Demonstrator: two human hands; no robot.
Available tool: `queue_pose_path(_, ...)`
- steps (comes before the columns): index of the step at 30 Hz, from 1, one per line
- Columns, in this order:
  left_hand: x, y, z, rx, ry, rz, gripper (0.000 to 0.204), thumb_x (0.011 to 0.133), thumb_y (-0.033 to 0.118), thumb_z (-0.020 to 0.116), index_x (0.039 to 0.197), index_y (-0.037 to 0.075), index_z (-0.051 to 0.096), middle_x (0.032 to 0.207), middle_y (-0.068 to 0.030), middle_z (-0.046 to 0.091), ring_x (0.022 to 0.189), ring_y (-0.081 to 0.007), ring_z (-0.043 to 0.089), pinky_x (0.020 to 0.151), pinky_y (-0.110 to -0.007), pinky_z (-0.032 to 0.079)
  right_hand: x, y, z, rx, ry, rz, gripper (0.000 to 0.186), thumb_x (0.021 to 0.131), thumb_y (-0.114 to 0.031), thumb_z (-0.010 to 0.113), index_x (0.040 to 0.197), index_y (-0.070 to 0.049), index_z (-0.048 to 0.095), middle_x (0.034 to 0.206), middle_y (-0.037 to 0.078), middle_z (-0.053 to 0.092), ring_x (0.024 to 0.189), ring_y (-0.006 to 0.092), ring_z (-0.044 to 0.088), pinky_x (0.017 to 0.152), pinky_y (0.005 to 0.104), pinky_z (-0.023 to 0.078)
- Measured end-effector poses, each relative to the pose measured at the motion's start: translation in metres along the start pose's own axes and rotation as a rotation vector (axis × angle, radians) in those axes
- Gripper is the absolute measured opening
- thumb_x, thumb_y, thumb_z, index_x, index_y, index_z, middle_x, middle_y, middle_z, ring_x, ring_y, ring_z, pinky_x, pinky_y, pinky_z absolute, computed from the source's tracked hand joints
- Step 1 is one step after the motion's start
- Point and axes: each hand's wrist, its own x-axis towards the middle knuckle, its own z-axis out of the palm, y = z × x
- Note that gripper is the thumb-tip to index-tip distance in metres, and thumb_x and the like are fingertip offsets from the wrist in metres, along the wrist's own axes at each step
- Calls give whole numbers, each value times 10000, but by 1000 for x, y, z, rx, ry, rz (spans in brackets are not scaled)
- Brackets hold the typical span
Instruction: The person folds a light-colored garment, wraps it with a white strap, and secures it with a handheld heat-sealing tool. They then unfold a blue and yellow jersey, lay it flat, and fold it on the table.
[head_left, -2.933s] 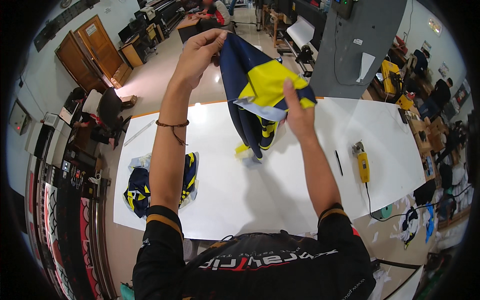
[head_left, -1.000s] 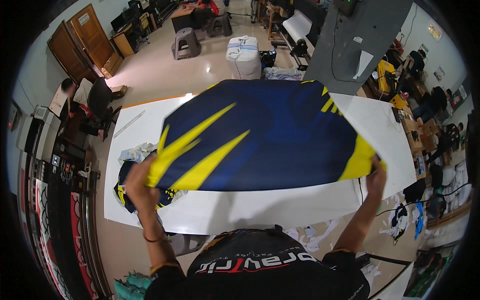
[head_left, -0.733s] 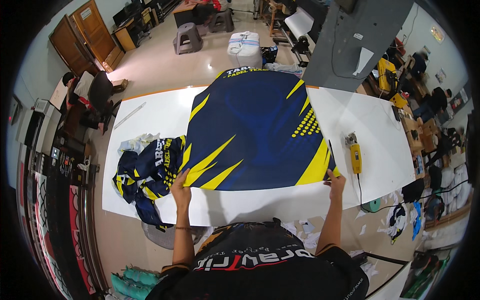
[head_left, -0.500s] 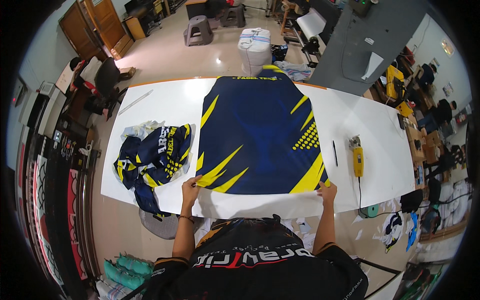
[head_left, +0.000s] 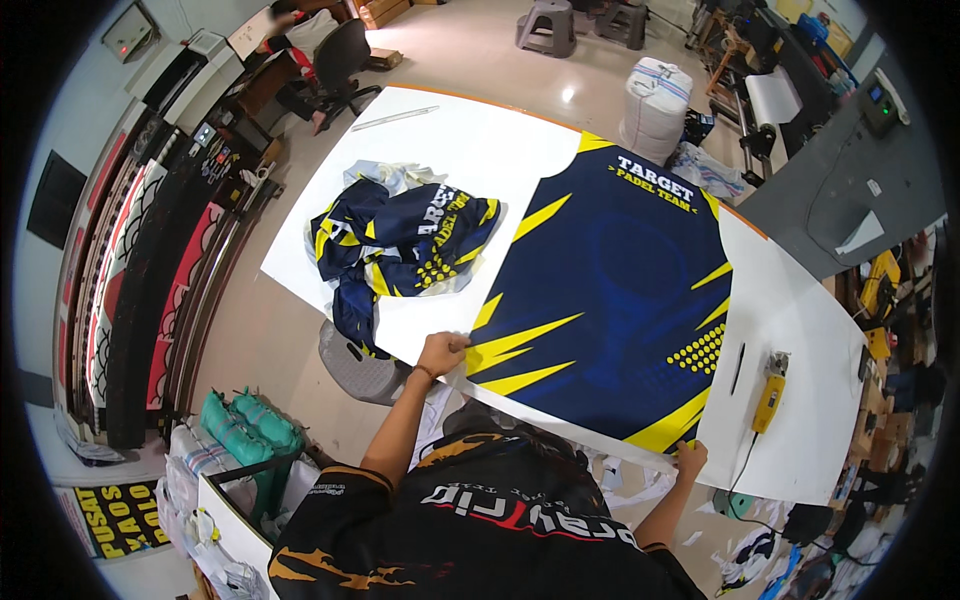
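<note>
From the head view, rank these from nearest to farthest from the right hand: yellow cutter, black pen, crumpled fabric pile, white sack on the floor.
From the right hand:
1. Yellow cutter, just up and right of it.
2. Black pen, a little beyond, left of the cutter.
3. Crumpled fabric pile, far left on the table.
4. White sack, past the table's far edge.

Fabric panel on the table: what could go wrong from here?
1. The navy and yellow fabric panel reaches the table's near edge, where the left hand and right hand pinch its corners; it could slide off.
2. The yellow cutter and its cord lie close beside the panel and could snag it.
3. The crumpled fabric pile hangs over the table edge and may fall.
</note>
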Motion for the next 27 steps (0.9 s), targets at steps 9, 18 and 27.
queue_pose_path(9,97,10,-55,475,692,101,247,794,221,783,967,66,699,917,-140,621,876,-353,636,767,-450,529,-30,-133,20,284,149,-340,285,832,-81,781,1090,-20,676,947,96,666,810,215,628,775,354,513)
queue_pose_path(18,152,55,-184,-146,867,170,208,995,224,647,945,24,671,713,-115,686,613,-145,641,603,-322,500,-83,-306,33,505,-238,-671,136,876,-64,742,995,-3,720,889,103,709,759,155,674,692,271,520)
queue_pose_path(27,115,280,-358,-361,505,719,193,1042,169,607,1083,-12,661,913,25,647,876,-35,570,797,-200,458,-136,-500,3,826,-474,-1067,162,893,-100,753,1022,-3,733,887,86,719,755,133,685,679,261,527)
